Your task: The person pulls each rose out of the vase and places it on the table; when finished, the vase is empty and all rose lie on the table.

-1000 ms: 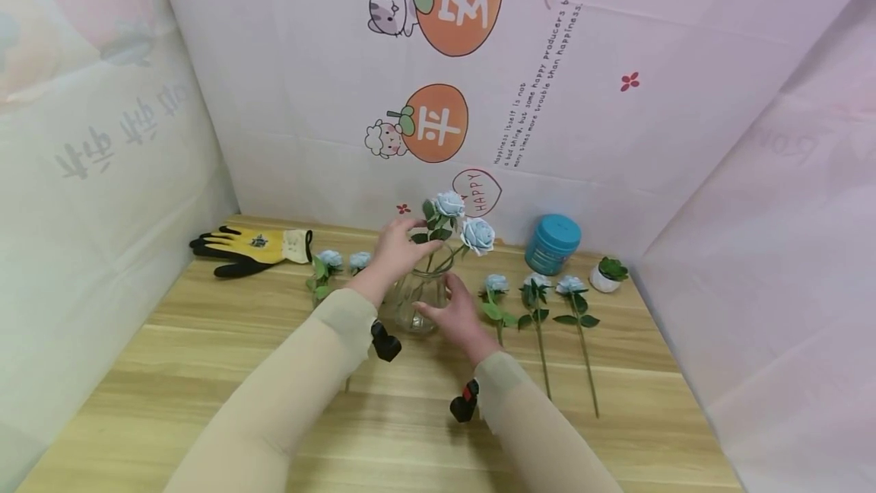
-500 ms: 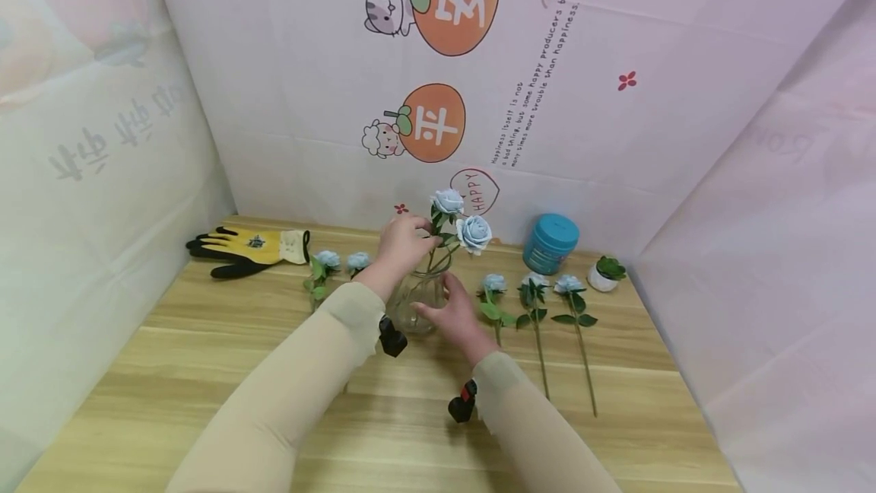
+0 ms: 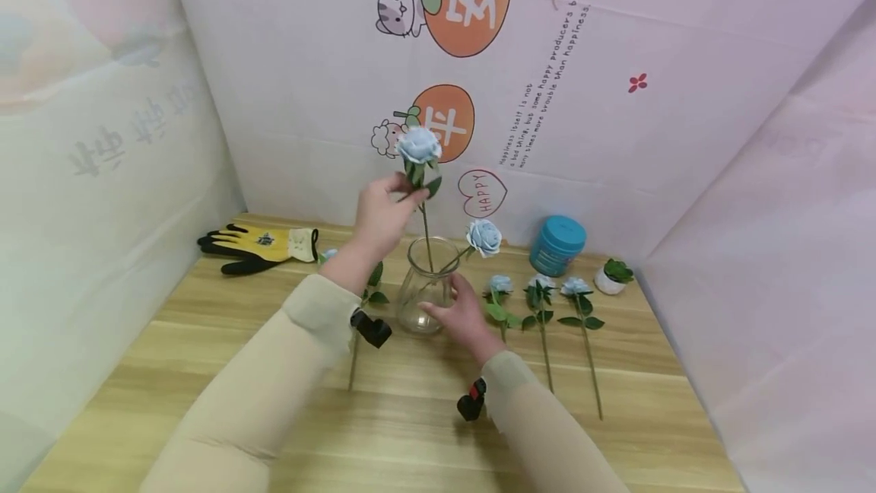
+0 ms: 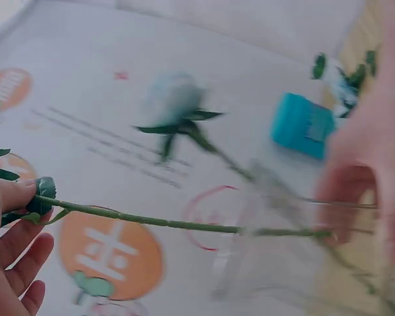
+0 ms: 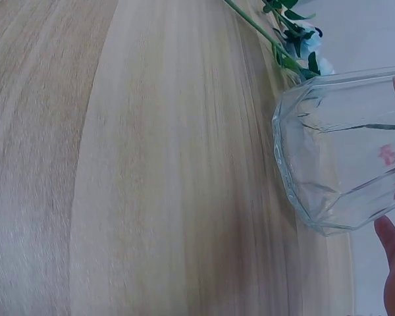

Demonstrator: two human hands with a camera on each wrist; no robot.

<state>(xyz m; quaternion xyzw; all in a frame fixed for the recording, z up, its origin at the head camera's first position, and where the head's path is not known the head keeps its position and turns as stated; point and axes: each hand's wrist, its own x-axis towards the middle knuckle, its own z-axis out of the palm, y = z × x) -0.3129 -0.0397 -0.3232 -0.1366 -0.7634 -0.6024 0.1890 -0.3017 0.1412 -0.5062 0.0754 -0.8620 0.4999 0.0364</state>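
My left hand pinches a light blue rose just under its bloom, among the green leaves. The rose stands nearly upright above a clear glass vase, the lower end of its stem inside the mouth. In the left wrist view the thumb and fingertips hold the green stem. A second blue rose leans to the right out of the vase. Low on the vase's right side, my right hand grips the glass, thumb in front. The right wrist view shows the vase base and part of the fingers.
Several blue roses lie right of the vase, one of them the far-right rose. More lie at left, partly behind my arm, with one stem visible. A yellow-black glove, a blue tub and a potted succulent line the back.
My left hand has risen and moved left, lifting one rose well above the vase mouth. The right hand and the other rose stay put.
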